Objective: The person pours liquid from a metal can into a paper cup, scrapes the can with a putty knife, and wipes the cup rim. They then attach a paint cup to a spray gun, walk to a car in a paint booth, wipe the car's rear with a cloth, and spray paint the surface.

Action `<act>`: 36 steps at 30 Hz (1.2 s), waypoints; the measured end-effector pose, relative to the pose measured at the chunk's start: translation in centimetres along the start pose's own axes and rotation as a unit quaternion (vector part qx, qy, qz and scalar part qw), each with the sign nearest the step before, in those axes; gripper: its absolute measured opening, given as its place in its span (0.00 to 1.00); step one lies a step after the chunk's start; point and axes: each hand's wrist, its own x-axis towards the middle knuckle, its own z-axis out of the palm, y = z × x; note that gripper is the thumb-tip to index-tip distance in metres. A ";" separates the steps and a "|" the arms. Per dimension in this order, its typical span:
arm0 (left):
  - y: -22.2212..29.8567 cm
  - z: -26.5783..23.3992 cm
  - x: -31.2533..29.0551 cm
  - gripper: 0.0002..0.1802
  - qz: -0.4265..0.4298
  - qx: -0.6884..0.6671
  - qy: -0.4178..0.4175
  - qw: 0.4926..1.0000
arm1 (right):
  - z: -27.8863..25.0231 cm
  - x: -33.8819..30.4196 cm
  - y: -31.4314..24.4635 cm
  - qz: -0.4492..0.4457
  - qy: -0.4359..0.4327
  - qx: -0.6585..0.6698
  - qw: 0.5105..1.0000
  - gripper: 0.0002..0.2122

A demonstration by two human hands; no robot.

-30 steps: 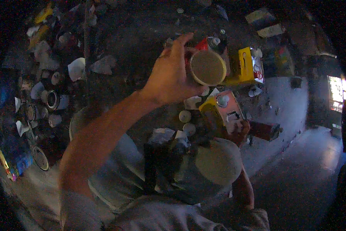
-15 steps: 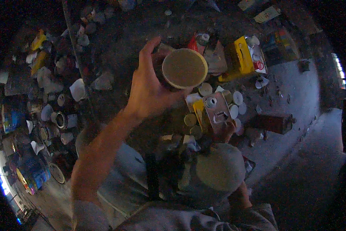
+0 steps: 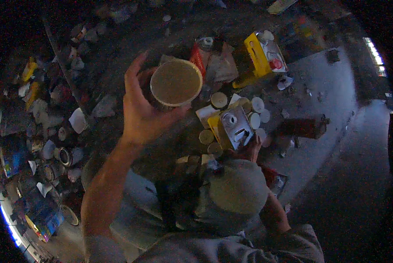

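Observation:
Raised above the floor, my left hand (image 3: 141,111) is closed around a round tub (image 3: 176,82), thumb on one side and fingers on the other. Its flat brownish face points up, inside a pale rim. Lower and to the right, my right hand (image 3: 251,150) grips the near side of a yellow metal can (image 3: 235,127); the knee hides part of the wrist. The can's metal top carries a round spout and a dark slot-like handle. Round pale lids (image 3: 257,104) lie around the can.
Beyond the tub stand a red can (image 3: 197,59) and another yellow can (image 3: 257,55) with a red cap. My grey-clad knee (image 3: 238,186) rises near the right arm. A dark reddish block (image 3: 305,128) lies at right. Jars and scraps (image 3: 65,156) crowd the left.
The view has shifted, so most things sit further left. My left hand still holds the tub. The yellow can at my right hand has turned slightly, and more of its top catches the light.

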 end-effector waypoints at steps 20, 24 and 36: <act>0.4 -1.6 0.0 0.65 -0.010 0.003 0.030 1.000 | -5.9 35.3 4.5 -0.070 -0.012 -0.278 0.958 0.19; 0.5 -1.8 -0.3 0.65 0.005 0.012 0.031 0.999 | -5.8 31.0 3.1 0.026 -0.073 0.119 0.990 0.15; -0.1 -1.8 -0.8 0.63 0.031 0.032 0.039 0.998 | -4.6 17.6 -5.9 0.061 -0.364 0.127 0.921 0.11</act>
